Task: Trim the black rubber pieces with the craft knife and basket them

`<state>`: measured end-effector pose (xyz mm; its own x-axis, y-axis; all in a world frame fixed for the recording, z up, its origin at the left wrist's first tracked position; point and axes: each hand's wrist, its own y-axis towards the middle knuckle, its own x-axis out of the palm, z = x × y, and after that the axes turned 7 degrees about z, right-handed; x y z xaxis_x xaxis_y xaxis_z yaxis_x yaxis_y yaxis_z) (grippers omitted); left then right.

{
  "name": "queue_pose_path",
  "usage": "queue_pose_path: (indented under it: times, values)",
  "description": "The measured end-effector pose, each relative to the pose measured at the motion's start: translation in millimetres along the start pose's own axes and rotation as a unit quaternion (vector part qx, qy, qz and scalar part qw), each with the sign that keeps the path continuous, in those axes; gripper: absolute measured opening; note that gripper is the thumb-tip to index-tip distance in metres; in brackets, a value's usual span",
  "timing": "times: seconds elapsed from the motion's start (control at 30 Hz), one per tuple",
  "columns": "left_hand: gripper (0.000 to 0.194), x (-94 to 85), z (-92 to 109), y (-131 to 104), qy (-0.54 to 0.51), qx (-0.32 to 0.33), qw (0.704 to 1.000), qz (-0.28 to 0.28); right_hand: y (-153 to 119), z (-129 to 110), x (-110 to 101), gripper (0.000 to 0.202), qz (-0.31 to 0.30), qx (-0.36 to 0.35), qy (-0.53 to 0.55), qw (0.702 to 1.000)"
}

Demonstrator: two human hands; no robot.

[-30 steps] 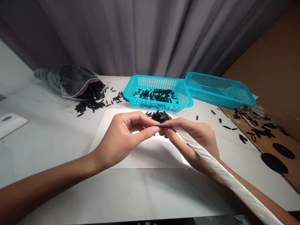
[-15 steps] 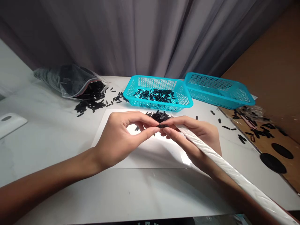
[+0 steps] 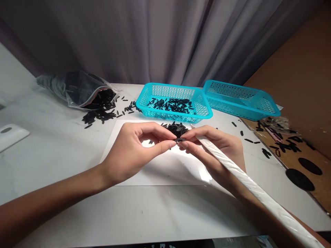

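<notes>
Between the fingertips of both hands is a small, narrow black piece (image 3: pixel 179 140), held level above the white sheet. My left hand (image 3: pixel 137 148) pinches its left end with thumb and forefinger. At its right end, the thumb and forefinger of my right hand (image 3: pixel 214 148) are closed on it. A long white wrapped rod or tube (image 3: pixel 240 175) lies across my right hand and runs down to the lower right; how it is held or fixed is hidden. Just behind the fingertips, a pile of similar black pieces (image 3: pixel 177 129) rests on the white sheet (image 3: pixel 160 172).
A turquoise basket (image 3: pixel 207 114) holds many black pieces; a second turquoise basket (image 3: pixel 274 109) stands to its right. Black pieces spill from a clear bag (image 3: pixel 74 93) at left. Black discs (image 3: pixel 300 179) lie on a brown board at right. A grey curtain (image 3: pixel 165 41) hangs behind.
The black piece looks slightly turned between the fingertips, with its edge showing more clearly. Both hands stay nearly in place, and the white rod has shifted slightly.
</notes>
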<state>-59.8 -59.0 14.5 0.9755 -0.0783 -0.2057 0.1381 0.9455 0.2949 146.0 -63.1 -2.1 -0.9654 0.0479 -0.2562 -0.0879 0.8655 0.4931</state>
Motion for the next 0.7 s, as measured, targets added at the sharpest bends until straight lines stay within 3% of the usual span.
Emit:
queue_pose_path:
  times: [0.5, 0.6, 0.7]
  values:
    - [0.002, 1.0, 2.6, -0.2, 0.007, 0.004, 1.0, -0.009, -0.4, -2.7, 1.6, 0.008, -0.004, 0.019, 0.002, 1.0]
    - [0.004, -1.7, 0.0, 3.2, 0.05, 0.023, 0.999, -0.003, 5.2, -2.2, -4.2, 0.009, 0.011, 0.07, 0.094, 0.993]
    - [0.01, -7.7, -12.8, 10.2, 0.192, 0.068, 0.979, -0.02, 21.7, -2.6, -26.5, 0.008, 0.088, 0.115, 0.278, 0.949]
